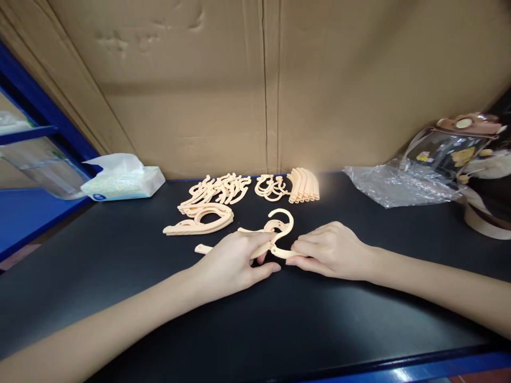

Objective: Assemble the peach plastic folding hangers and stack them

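Between my hands is a cream plastic folding hanger (288,219), its curved hook pointing up and its arms spread to either side. My left hand (233,258) is closed around the left arm, whose tip sticks out past the wrist side. With fingers pinched together, my right hand (329,250) grips the short right arm near the centre joint. Just behind the hanger, another cream piece with a round opening is partly hidden by the hook and my left hand. Folded hangers (199,226) lie stacked to the left, beyond my left hand.
Farther back are a pile of loose curved arms (223,189), several loose hooks (271,186) and a row of curved arm pieces (304,186). A tissue pack (123,182) sits at left; a clear plastic bag (399,186) and a bottle (447,146) are at right. Cardboard (191,96) backs the black table (255,330).
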